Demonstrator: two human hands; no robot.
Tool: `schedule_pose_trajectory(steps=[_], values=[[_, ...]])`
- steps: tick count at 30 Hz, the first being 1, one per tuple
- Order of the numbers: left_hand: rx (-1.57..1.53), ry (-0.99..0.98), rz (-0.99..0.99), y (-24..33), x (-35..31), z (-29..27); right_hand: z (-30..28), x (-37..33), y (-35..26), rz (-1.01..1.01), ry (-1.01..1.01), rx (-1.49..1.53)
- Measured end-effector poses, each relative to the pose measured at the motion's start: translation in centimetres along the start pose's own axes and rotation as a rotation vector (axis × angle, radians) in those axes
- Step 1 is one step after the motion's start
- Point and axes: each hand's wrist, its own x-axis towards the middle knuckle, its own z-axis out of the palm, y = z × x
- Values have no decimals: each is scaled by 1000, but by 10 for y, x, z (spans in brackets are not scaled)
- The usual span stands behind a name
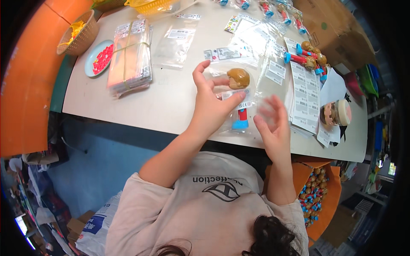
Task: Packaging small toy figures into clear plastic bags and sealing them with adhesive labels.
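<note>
A toy figure with a round brown head [239, 78] and a red and blue stem lies inside a clear plastic bag [230, 113] near the table's front edge. My left hand [211, 98] grips the bagged toy, its thumb across a white label [241, 103] and a finger against the head. Another finger of that hand points upward. To the right of the bag, my right hand [273, 126] is raised with its fingers apart and nothing in it. Motion blurs its fingertips.
A banded stack of flat bags [130, 59], a plate of pink pieces [102, 59] and a basket [81, 34] are on the left. Label sheets [305, 96], loose toys [309, 57] and a jar [336, 113] lie right. An orange bin of toys [329, 202] stands below.
</note>
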Motion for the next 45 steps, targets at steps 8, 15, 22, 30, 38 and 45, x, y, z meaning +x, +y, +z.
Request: schedule_pose_trajectory(steps=[8, 15, 22, 30, 38, 45], values=[[-54, -96, 171, 25, -27, 26, 21, 3, 1, -272, -63, -119], [221, 194, 361, 27, -11, -10, -7, 16, 3, 115, -409, 573], [-86, -156, 4, 13, -11, -7, -3, 9, 5, 156, -481, 579], [-74, -102, -11, 7, -9, 0, -5, 13, 0, -61, -192, 126], [-144, -178, -87, 9, -8, 0, -13, 22, 8, 111, -220, 147], [-64, -155, -81, 6, -5, 1, -13, 13, 9, 154, -342, 136]])
